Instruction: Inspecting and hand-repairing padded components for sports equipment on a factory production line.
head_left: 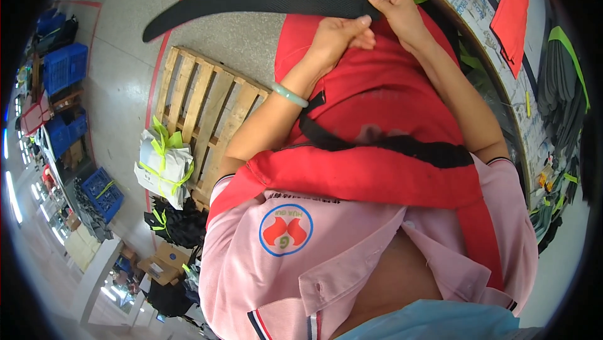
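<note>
A long, curved black mesh strap, wide in the middle and narrowing to a rounded tip at the left, stretches out in front of me. At its right end my right hand pinches it between thumb and fingers. Just below that end my left hand, with a pale green bangle on the wrist, is closed with curled fingers; its thumb meets the strap's lower edge. The far part of the strap hangs out to the left, unsupported by either hand. Behind both hands lies my red apron.
A wooden pallet lies on the floor to the left, with a white tied bundle at its near end. Blue crates stand farther left. On the right, a worktable carries a red piece and stacked dark strips.
</note>
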`<state>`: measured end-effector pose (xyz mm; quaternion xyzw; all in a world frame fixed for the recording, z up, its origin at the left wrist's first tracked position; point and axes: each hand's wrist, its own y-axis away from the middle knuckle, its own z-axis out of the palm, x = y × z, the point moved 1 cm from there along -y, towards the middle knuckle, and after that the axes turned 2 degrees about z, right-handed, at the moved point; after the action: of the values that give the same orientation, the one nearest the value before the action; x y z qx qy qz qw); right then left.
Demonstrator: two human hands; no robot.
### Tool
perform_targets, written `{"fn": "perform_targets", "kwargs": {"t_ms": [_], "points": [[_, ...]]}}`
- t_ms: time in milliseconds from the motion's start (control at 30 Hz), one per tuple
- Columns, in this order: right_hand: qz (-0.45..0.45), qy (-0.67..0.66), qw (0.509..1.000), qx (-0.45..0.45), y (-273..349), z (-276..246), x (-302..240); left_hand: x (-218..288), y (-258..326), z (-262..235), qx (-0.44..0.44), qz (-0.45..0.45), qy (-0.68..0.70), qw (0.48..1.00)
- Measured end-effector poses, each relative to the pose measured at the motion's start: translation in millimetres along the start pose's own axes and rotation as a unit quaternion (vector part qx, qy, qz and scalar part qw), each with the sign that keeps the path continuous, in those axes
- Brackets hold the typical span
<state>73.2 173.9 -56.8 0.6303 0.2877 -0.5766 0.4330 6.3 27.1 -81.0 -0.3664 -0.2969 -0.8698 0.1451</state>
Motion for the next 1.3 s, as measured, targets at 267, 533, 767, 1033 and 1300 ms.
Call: {"fn": "perform_targets", "kwargs": {"t_ms": [267,533,767,1033,1300], "points": [[-0.017,0.014,0.997,-0.069,2.5,-15.3,-17.3,26.8,1.3,-47.9,0.003,-0.012,0.282,0.959],[-0.064,-0.016,0.996,0.055,20.5,-13.7,-21.0,24.6,-7.2,-62.1,0.087,0.039,0.300,0.949],[-0.076,0.068,0.994,0.047,27.2,-8.9,-24.5,25.2,-5.0,-61.7,0.085,0.044,0.305,0.948],[-0.083,0.163,0.982,0.040,26.0,-10.1,-23.0,24.2,-5.3,-64.9,0.086,0.038,0.300,0.949],[0.072,0.053,0.996,-0.002,20.2,-10.4,-27.0,19.8,-7.4,-57.4,0.054,0.071,0.243,0.966]]}}
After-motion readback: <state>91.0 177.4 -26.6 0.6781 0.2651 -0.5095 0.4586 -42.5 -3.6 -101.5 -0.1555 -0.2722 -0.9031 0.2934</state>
